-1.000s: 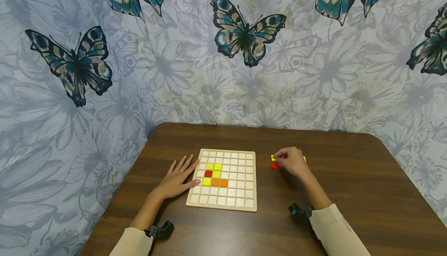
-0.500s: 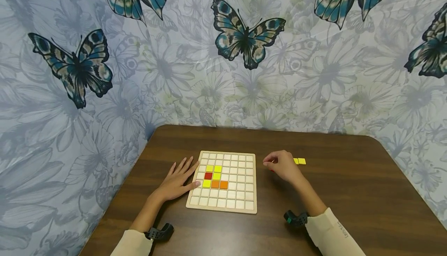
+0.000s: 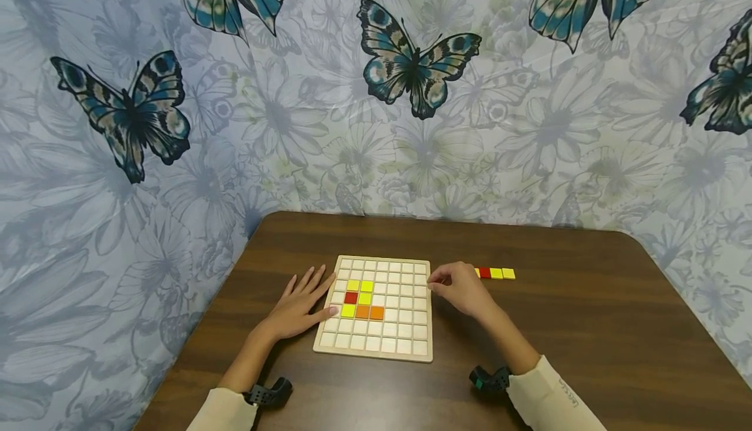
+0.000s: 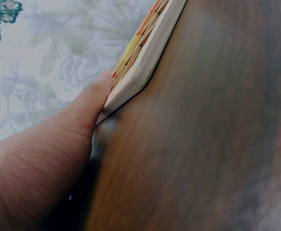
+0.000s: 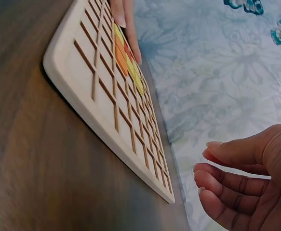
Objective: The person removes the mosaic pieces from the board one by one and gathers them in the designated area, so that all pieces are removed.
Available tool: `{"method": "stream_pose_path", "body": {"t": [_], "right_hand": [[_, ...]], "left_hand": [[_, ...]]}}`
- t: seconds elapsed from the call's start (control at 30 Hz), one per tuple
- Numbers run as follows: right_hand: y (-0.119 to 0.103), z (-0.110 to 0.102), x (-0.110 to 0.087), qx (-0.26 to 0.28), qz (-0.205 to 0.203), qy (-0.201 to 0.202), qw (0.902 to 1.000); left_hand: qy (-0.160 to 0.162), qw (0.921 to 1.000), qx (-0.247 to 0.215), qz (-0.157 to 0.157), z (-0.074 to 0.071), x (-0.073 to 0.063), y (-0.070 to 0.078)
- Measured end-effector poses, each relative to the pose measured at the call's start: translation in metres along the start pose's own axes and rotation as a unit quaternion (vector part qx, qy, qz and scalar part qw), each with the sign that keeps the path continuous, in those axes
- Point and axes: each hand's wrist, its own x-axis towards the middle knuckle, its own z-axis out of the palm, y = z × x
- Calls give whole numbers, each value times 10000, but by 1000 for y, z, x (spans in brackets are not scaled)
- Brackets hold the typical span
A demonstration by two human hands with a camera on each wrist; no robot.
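Observation:
On the table lies a square wooden grid board (image 3: 405, 326) with pale cells and several yellow, red and orange tiles (image 3: 363, 299) set in its left half. My left hand (image 3: 296, 303) rests at the board's left edge, fingers spread, thumb over the rim. In the left wrist view, the thumb (image 4: 89, 98) lies against a corner of the frame. My right hand (image 3: 461, 288) hovers at the board's right edge, thumb and fingertips drawn close together. The right wrist view shows the other fingers (image 5: 227, 192) curled. I cannot tell whether a tile is between the right fingertips.
Just beyond the right hand, a short row of yellow and red tiles (image 3: 496, 273) lies on the brown wooden table (image 3: 587, 313). A butterfly-print cloth (image 3: 376, 157) hangs behind the table. Black straps with devices (image 3: 270, 392) sit on both wrists.
The right hand has moved left from the loose tiles to the board's right edge, uncovering a row of yellow and red tiles. The left hand keeps its place on the board.

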Motion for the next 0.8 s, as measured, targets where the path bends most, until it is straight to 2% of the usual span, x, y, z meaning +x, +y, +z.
{"method": "stream_pose_path", "body": {"t": [0.2,0.33,0.8], "right_hand": [[-9,12,0,-118,-359,-197,9991],[-13,23,0,-175,-526,-348,9979],[-34,50,5,-497,-858,-554,9935]], "left_hand": [[103,9999,-40,61,1,2,0],[47,10000,-7,25,1,2,-1],[-11,10000,-39,-20,0,1,0]]}}
